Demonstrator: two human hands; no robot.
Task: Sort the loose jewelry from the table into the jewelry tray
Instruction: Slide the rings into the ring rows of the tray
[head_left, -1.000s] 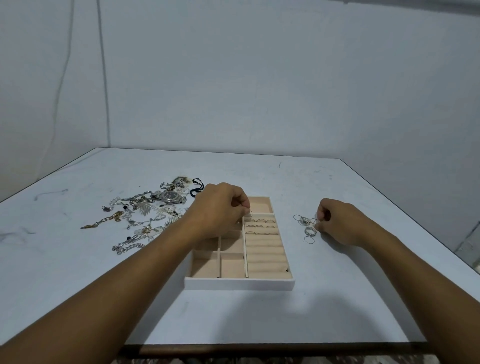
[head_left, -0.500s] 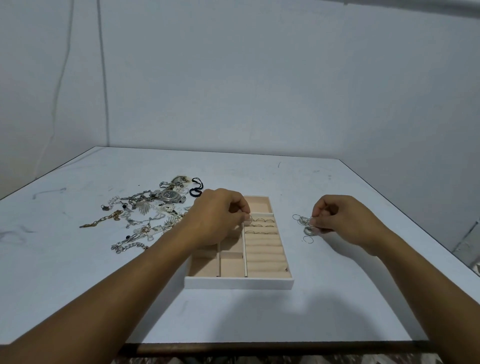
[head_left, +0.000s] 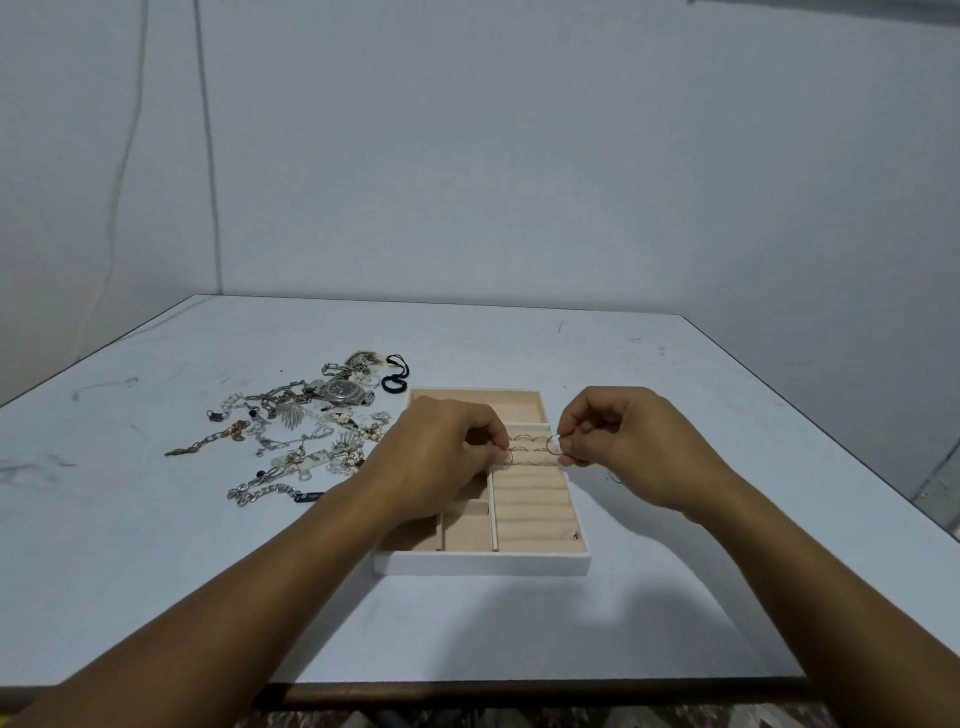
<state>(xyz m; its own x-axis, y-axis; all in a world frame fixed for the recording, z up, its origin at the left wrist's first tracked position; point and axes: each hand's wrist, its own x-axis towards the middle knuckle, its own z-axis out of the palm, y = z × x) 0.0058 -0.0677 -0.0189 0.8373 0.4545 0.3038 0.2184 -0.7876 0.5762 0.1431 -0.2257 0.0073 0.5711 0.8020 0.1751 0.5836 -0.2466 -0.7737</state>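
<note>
A white jewelry tray (head_left: 483, 564) with beige lining stands in the middle of the table. Its right column has padded ring rolls, with a few rings set in the far slots. My left hand (head_left: 441, 462) hovers over the tray and pinches a thin ring (head_left: 505, 459) at the ring rolls. My right hand (head_left: 628, 447) is above the tray's right edge and pinches another thin ring (head_left: 554, 445) between thumb and fingers. A pile of loose jewelry (head_left: 296, 431) with chains and a watch (head_left: 343, 391) lies left of the tray.
A black cord loop (head_left: 397, 376) lies at the far edge of the jewelry pile. A bit of a loose ring (head_left: 614, 478) shows on the table behind my right hand. The table's right edge runs close to the wall.
My right hand lifted a ring from the small heap right of the tray and moved left over the tray's edge. My left hand stayed at the ring rolls.
</note>
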